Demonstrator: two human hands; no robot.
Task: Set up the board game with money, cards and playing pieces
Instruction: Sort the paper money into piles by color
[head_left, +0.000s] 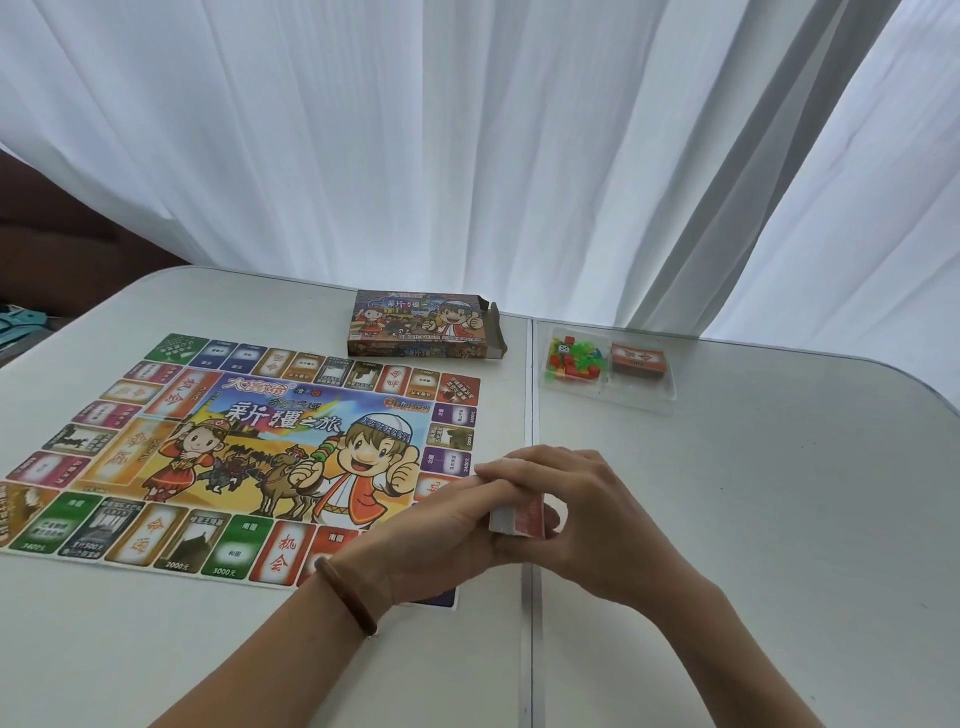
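A colourful paper game board (244, 457) lies flat on the left half of the white table. Over its near right corner both hands hold a small stack of red-backed cards (519, 517). My left hand (441, 535), a brown bangle on its wrist, cups the stack from the left. My right hand (576, 514) wraps over it from the right, fingers across the top. At the far right a clear plastic tray (644, 400) holds several small coloured playing pieces (574, 358), a white die and an orange card deck (638, 361).
The open game box (423, 325) lies behind the board, its flap sticking out to the right. A seam (532, 415) runs down the table between its two halves. White curtains hang behind the table's far edge.
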